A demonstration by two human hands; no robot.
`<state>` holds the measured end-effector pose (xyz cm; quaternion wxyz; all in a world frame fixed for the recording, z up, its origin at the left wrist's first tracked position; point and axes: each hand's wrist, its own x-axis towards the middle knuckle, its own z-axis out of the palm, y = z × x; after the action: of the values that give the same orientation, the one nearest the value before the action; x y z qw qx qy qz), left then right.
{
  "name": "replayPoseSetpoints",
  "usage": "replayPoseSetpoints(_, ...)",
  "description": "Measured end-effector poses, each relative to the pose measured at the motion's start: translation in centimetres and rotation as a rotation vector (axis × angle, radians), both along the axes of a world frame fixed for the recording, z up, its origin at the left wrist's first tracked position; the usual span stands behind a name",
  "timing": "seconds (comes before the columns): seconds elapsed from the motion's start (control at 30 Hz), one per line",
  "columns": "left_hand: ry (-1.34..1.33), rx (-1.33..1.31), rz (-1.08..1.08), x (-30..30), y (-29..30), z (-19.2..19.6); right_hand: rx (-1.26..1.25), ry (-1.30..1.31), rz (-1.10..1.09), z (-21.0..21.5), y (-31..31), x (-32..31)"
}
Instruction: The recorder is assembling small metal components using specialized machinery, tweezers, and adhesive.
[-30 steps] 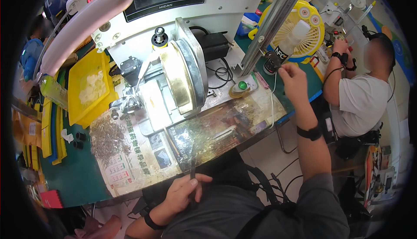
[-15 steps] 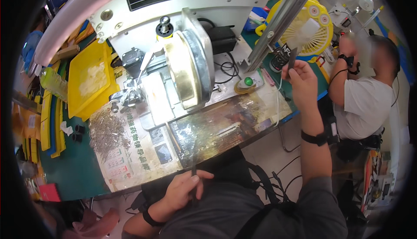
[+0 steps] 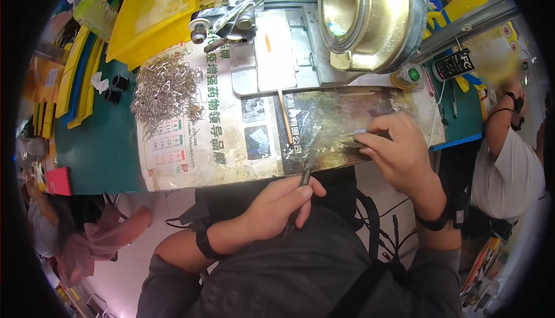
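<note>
My left hand (image 3: 278, 203) is closed around a slim dark tool (image 3: 306, 177), shaped like a pen or tweezers, at the table's front edge. Its thin tip points up and away over the worn mat; the exact kind is unclear. To the right, my right hand (image 3: 398, 153) pinches a small flat dark piece (image 3: 350, 143) between thumb and fingers, low over the stained part of the mat. Most of that piece is hidden by the fingers. A gap separates the two hands. Beyond them lies a thin brown stick (image 3: 285, 117), reaching out from the metal machine base (image 3: 322, 75).
A heap of small bent metal wires (image 3: 165, 93) lies on the printed sheet at left, below a yellow tray (image 3: 124, 43). The brass-coloured wheel (image 3: 384, 14) stands at the back. A green-topped jar (image 3: 406, 77) and black can (image 3: 452, 65) are at right. A co-worker (image 3: 509, 162) sits beyond.
My right hand has come down from high at the right, beside the can, to the mat near my left hand. The view has shifted; the left hand still holds its tool.
</note>
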<state>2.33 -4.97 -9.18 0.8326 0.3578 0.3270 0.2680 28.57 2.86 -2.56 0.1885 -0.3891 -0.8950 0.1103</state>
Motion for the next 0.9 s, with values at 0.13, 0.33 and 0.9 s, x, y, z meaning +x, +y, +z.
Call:
replayPoseSetpoints(0.13,0.016,0.026,-0.012,0.0,-0.1,-0.2,0.124,-0.062,0.066,-0.8,0.3,-1.0)
replayPoseSetpoints(0.33,0.052,0.045,-0.003,0.0,-0.3,0.3,0.05,0.157,0.089,-1.8,-0.4,-2.8)
replayPoseSetpoints(0.9,0.163,0.104,0.007,0.5,-0.5,1.0,0.31,0.269,0.154,-3.9,-2.1,-5.5)
